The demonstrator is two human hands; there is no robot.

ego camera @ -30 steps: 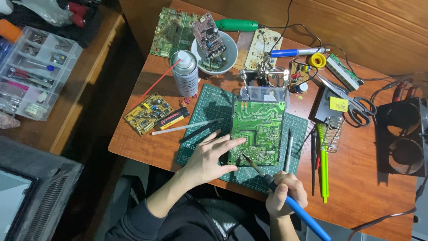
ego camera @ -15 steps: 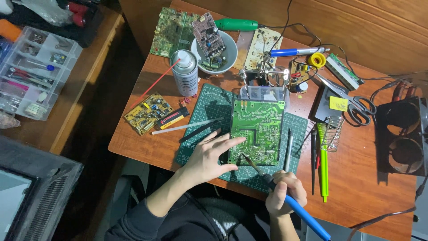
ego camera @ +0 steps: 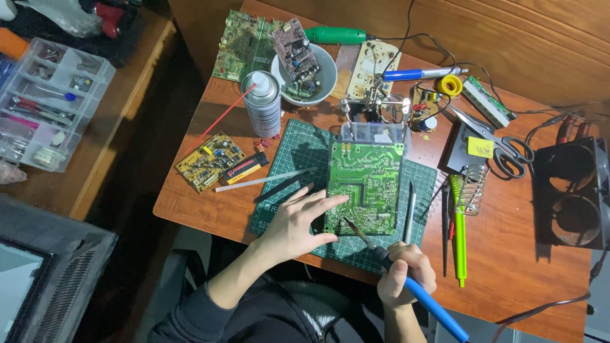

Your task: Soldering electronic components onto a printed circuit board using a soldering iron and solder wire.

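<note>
A green circuit board lies solder side up on a dark green cutting mat. My left hand rests flat with fingers spread on the mat, its fingertips on the board's left edge. My right hand grips a blue-handled soldering iron near the table's front edge. The iron's tip touches the lower part of the board.
A spray can, a white bowl with a small board, a yellow board, scissors, an iron stand coil, a solder spool and pens surround the mat. A black fan sits right. A parts organiser stands left.
</note>
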